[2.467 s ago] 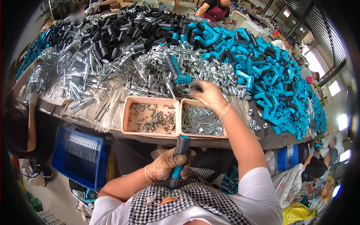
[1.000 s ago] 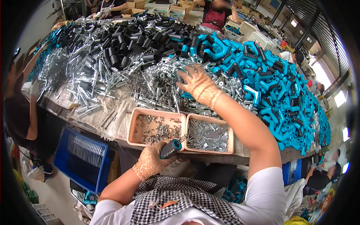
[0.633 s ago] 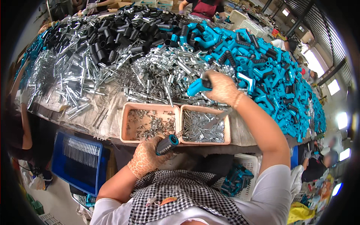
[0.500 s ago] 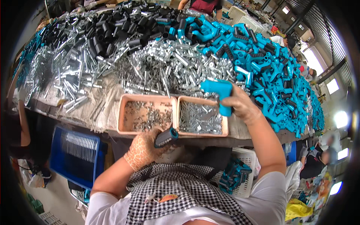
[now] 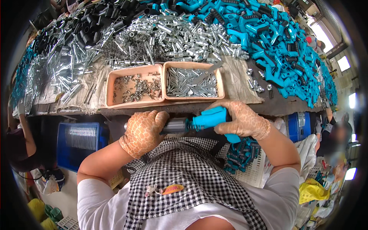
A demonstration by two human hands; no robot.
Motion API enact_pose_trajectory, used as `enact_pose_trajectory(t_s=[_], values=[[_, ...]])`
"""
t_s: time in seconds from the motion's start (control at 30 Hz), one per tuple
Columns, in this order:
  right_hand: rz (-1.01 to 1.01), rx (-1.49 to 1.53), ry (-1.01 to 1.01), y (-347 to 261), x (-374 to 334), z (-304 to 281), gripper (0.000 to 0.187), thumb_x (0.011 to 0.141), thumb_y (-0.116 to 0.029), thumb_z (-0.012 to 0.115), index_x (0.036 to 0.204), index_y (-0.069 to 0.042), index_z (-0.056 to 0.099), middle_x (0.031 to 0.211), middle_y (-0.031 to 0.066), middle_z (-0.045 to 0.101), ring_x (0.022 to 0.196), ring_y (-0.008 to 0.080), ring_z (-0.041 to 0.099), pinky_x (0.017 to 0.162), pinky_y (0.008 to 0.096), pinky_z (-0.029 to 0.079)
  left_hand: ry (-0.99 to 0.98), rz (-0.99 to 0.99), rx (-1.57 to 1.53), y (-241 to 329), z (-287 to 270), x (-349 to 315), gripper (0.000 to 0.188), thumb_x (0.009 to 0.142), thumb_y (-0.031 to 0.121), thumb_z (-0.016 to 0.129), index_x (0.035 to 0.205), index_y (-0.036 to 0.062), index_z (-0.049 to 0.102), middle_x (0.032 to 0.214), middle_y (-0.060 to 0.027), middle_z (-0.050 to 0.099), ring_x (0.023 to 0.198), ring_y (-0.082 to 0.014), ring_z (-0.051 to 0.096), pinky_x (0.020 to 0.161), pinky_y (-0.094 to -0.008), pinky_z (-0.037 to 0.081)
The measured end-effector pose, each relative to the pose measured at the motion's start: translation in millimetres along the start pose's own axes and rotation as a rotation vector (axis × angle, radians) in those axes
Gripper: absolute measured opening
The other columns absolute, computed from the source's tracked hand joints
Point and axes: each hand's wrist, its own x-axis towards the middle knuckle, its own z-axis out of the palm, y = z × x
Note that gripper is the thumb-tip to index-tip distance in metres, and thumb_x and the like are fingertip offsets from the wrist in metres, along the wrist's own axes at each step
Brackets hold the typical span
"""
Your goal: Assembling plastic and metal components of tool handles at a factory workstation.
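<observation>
Worked at a long, cloth-covered table piled with parts. Gripped a black cylindrical part in the gloved left hand and a blue pistol-shaped plastic body in the gloved right hand, both before the black-and-white checked apron, just short of the table. Saw a seeming coil spring between, likely to flex. Judged both pieces light, stiff, perhaps slippery; best held around the cylinder and at the body's bend. Had peach plastic bins of small metal bits beyond, then heaped silvery metal pieces.
</observation>
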Motion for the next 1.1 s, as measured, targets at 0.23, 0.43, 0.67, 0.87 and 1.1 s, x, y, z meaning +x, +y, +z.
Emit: enact_pose_trajectory(t_s=[0.23,0.43,0.67,0.87,1.1], values=[[0.294,0.705,0.154,1,-28,-5,0.056,0.08,-0.012,0.075,0.128,0.007,0.054,0.089,0.0105,0.068,0.071,0.0152,0.066,0.069,0.0321,0.057,0.017,-0.087,0.012,2,-2,-6,0.053,0.063,0.014,0.081,0.113,0.0055,0.064,0.093,-0.0156,0.069,0.086,-0.0367,0.068,0.076,-0.0471,0.054],[-0.099,0.037,0.176,-1,-24,15,0.049,0.07,-0.009,0.076,0.118,-0.001,0.065,0.089,0.0124,0.07,0.077,0.0235,0.07,0.07,0.0329,0.056,-0.032,-0.018,0.156,6,0,-6,0.052,0.064,0.017,0.08,0.111,0.0059,0.063,0.091,-0.0145,0.068,0.083,-0.037,0.068,0.072,-0.0467,0.055],[-1.041,-0.783,0.133,-2,-13,35,0.037,0.068,-0.025,0.074,0.103,-0.014,0.073,0.08,0.0051,0.059,0.073,0.02,0.06,0.065,0.0384,0.053,-0.714,-0.094,-0.681,1,-8,8,0.041,0.072,0.024,0.082,0.103,0.0006,0.068,0.082,-0.0162,0.072,0.077,-0.0303,0.071,0.071,-0.0413,0.056],[-0.874,-0.621,0.113,3,-4,39,0.045,0.065,-0.022,0.077,0.109,-0.013,0.071,0.082,0.0091,0.061,0.072,0.0255,0.062,0.063,0.0411,0.052,-0.68,-0.024,-0.496,2,-15,11,0.032,0.071,0.019,0.076,0.098,0.0028,0.068,0.085,-0.0155,0.072,0.075,-0.0285,0.07,0.069,-0.0437,0.055],[0.307,1.159,-0.117,2,7,56,0.061,0.079,-0.031,0.076,0.126,0.003,0.057,0.094,0.0155,0.068,0.065,0.0242,0.07,0.064,0.038,0.06,0.251,0.249,0.465,-20,-14,14,0.036,0.068,0.016,0.071,0.102,0.0037,0.065,0.082,-0.0115,0.064,0.07,-0.0301,0.064,0.063,-0.0422,0.051]])
